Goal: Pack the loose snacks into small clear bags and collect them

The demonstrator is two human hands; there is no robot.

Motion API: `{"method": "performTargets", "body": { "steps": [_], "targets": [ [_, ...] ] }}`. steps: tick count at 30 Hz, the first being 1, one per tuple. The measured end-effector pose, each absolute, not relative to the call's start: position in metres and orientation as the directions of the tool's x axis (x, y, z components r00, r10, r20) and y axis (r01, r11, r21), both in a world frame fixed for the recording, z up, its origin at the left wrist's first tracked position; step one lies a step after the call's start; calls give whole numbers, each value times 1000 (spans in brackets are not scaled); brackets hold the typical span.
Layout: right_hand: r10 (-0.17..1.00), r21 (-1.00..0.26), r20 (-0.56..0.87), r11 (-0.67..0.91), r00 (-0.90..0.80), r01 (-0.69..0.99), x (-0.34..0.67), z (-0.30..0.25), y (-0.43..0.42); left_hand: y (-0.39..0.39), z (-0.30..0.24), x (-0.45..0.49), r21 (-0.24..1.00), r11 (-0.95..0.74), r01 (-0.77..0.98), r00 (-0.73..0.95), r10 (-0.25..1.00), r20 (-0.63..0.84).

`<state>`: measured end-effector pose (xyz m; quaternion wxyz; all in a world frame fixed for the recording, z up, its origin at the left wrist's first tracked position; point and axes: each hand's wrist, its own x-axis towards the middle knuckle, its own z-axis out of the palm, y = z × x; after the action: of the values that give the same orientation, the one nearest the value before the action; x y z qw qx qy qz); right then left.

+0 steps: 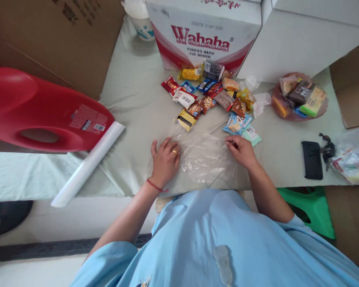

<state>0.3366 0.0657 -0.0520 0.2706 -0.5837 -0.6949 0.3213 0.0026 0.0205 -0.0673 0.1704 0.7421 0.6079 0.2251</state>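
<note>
A clear plastic bag point(205, 161) lies flat on the cloth-covered table in front of my body. My left hand point(165, 160) rests palm down at its left edge, fingers spread and holding nothing. At the bag's upper right edge, my right hand point(241, 150) is closed, with thumb and forefinger pinching the film. Just beyond my right fingers are a light blue snack packet point(237, 122) and a pale green packet point(251, 135). A yellow snack packet point(186, 119) lies above my left hand, at the near end of a loose pile of wrapped snacks point(209, 103).
A white roll point(88, 164) lies slanted at the left, against a red plastic jug point(48, 107). A Wahaha carton point(206, 36) stands behind the snacks. To the right are a pink bowl point(320, 111) of snacks, a black phone point(312, 160) and a filled plastic bag point(354, 157).
</note>
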Motion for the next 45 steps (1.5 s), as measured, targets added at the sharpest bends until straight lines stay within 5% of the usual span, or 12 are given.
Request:
{"method": "performTargets", "body": {
  "steps": [5, 8, 11, 17, 20, 23, 27, 32, 38, 45],
  "targets": [
    [881, -880, -222, 4, -419, 475, 356, -19, 91, 12, -70, -3, 561, -171, 810, 178, 983, 43],
    [912, -815, -270, -47, -307, 577, 346, -15, 117, 7, -69, -4, 548, -185, 816, 212, 977, 13],
    [945, -710, -200, 44, -261, 703, 322, -22, 137, 1, -68, -3, 513, -212, 832, 252, 968, -9],
    [792, -716, -306, 174, -528, 676, 299, -28, 160, -9, -72, -8, 475, -228, 850, 271, 962, -23],
    [843, -672, -200, 253, -499, 696, 303, -26, 180, -12, -77, -11, 476, -222, 851, 243, 970, 19],
    [929, -498, 37, 335, -367, 799, 302, -21, 193, -10, -83, -12, 505, -191, 842, 174, 981, 82],
    [912, -355, 235, 403, -337, 844, 288, -8, 164, -2, -84, -5, 560, 3, 828, -92, 987, 131],
    [799, -417, 142, 584, -585, 696, 253, -16, 78, 5, -72, 14, 569, 142, 810, -213, 975, 59],
    [795, -484, 60, 552, -603, 679, 237, -58, 36, -1, -49, 25, 906, 232, 353, -177, 968, -179],
    [789, -467, -22, 535, -614, 704, 242, -66, 36, -22, -46, -4, 820, 557, 128, -268, 816, -512]
  ]
}}
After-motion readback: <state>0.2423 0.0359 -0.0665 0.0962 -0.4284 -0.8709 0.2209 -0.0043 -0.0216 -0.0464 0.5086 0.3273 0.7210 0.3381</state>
